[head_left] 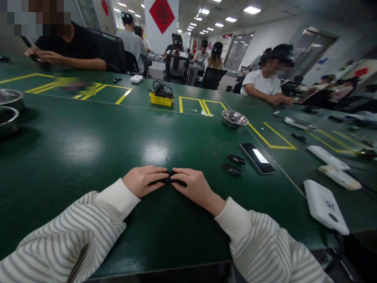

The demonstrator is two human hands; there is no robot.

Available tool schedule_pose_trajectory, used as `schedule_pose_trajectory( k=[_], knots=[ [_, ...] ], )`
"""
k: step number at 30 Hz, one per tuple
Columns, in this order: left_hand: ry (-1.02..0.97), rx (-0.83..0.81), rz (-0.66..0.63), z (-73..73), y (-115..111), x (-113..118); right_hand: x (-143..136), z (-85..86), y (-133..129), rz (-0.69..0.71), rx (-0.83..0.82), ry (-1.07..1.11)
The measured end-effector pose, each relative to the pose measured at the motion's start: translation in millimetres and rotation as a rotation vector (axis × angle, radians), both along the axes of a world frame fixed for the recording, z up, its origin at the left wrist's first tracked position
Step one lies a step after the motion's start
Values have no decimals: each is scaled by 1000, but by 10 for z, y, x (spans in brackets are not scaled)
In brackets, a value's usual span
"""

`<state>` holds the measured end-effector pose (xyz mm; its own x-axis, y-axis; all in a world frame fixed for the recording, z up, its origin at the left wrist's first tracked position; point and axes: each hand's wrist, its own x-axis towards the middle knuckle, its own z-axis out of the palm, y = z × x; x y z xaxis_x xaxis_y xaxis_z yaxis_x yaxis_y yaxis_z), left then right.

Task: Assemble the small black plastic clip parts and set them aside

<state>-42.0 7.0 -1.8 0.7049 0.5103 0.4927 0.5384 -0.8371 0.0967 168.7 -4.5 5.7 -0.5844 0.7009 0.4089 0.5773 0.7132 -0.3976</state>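
My left hand (146,180) and my right hand (193,184) meet low over the green table, fingertips almost touching. Between them is a slim black object (169,177), held at its two ends. The fingers cover most of it, so its kind does not show. To the right of my right hand lie two narrow, shiny black pieces, the upper one (236,159) and the lower one (232,169). A phone (257,158) with a partly lit screen rests beside them.
White devices (325,206) with cables line the right side. Farther off are a metal bowl (235,119) and a yellow bin (161,99) with black cables. More metal bowls (10,100) stand at far left. Yellow tape marks the green table (88,157). Other people sit across and behind.
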Motion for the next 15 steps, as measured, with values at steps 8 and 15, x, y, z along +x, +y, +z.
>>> schedule_pose_trajectory(
  k=[8,15],
  knots=[
    [17,-34,110,-40,-131,-786,-725,-95,82,139,113,-47],
    [-71,-141,471,-83,-361,-1387,-1441,-46,105,204,106,-90]
  ],
)
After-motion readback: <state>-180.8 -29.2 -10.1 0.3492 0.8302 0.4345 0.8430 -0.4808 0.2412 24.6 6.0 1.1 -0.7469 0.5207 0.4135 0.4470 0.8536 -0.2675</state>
